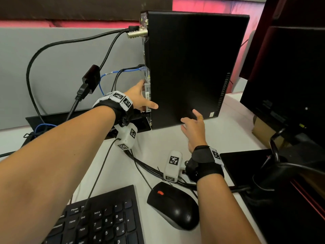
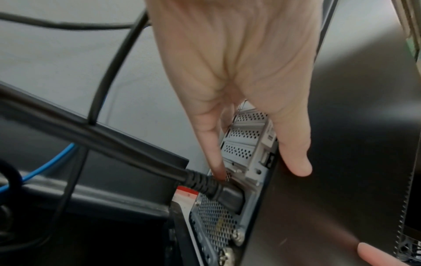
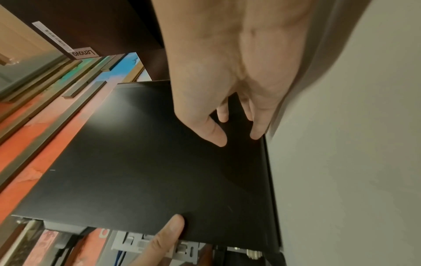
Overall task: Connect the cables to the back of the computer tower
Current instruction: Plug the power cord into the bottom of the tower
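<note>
The black computer tower point(image 1: 190, 67) stands upright on the white desk, its back facing left. My left hand point(image 1: 147, 95) reaches the tower's rear edge. Its thumb point(image 2: 296, 162) lies straight on the side panel and a straight finger point(image 2: 216, 162) touches the metal back panel point(image 2: 216, 225) just above the plugged-in black power plug point(image 2: 227, 196). A blue network cable point(image 1: 130, 69) and black cables point(image 1: 112, 48) run into the back higher up. My right hand point(image 1: 190, 117) is open, fingers point(image 3: 214, 131) straight against the lower side panel point(image 3: 136, 162), holding nothing.
A grey partition point(image 1: 61, 55) stands behind the cables, with a black adapter point(image 1: 90, 78) hanging in front of it. A keyboard point(image 1: 98, 221) and mouse point(image 1: 174, 205) lie near me. A monitor point(image 1: 288, 81) stands at right. A cable bundle point(image 1: 149, 168) crosses the desk.
</note>
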A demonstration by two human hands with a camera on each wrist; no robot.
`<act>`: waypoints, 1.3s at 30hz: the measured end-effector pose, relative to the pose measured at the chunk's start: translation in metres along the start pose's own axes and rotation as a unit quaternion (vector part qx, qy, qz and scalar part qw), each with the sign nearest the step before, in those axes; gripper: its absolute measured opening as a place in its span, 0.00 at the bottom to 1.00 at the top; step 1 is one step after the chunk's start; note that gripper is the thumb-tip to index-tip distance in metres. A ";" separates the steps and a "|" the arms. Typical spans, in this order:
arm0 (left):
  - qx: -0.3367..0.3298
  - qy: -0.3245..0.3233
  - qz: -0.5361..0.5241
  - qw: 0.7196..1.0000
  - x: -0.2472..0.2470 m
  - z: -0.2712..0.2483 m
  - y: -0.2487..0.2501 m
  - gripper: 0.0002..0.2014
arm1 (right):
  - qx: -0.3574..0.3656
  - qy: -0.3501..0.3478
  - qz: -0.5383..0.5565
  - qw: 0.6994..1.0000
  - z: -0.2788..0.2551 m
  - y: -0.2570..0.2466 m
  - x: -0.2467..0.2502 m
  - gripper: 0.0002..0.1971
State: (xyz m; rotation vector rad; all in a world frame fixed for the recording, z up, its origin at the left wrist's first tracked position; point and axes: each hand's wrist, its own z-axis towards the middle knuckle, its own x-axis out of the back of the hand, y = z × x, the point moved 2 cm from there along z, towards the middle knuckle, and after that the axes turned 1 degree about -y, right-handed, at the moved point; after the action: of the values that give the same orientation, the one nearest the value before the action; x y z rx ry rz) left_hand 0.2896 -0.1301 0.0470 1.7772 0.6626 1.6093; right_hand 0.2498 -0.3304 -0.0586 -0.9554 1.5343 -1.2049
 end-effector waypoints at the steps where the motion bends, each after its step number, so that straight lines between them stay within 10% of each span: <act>1: 0.001 -0.001 0.000 1.000 0.001 0.002 0.000 0.53 | -0.002 -0.005 -0.009 1.000 -0.002 0.000 -0.002 0.33; 15: 0.006 0.005 0.022 1.000 0.004 0.003 0.002 0.51 | -0.005 -0.080 -0.077 0.994 -0.014 0.000 -0.019 0.37; 22: -0.033 0.133 0.122 0.983 -0.001 -0.025 0.014 0.29 | 0.001 -0.064 -0.051 0.997 -0.011 -0.001 -0.018 0.33; 26: -0.194 0.270 0.114 0.936 0.018 -0.061 0.043 0.14 | 0.006 -0.048 -0.046 0.998 -0.009 0.001 -0.017 0.32; 29: -0.276 0.436 0.183 0.837 0.040 -0.088 0.050 0.15 | 0.009 -0.041 -0.042 0.998 -0.010 0.001 -0.017 0.31; 31: -0.162 0.515 0.265 0.799 0.056 -0.090 0.039 0.25 | 0.010 -0.039 -0.045 0.998 -0.010 0.000 -0.018 0.31; 34: 0.065 0.457 0.243 0.853 0.068 -0.080 0.007 0.45 | 0.006 -0.037 -0.044 0.998 -0.010 0.000 -0.018 0.31; 39: 0.050 0.440 0.318 0.838 0.079 -0.058 -0.035 0.53 | 0.006 -0.035 -0.035 0.999 -0.007 0.002 -0.018 0.30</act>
State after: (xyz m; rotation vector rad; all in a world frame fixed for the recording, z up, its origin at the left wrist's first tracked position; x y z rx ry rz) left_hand 0.2432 -0.0409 0.0760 1.2970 0.5532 2.9638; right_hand 0.2477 -0.3112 -0.0565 -1.0403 1.4479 -1.2167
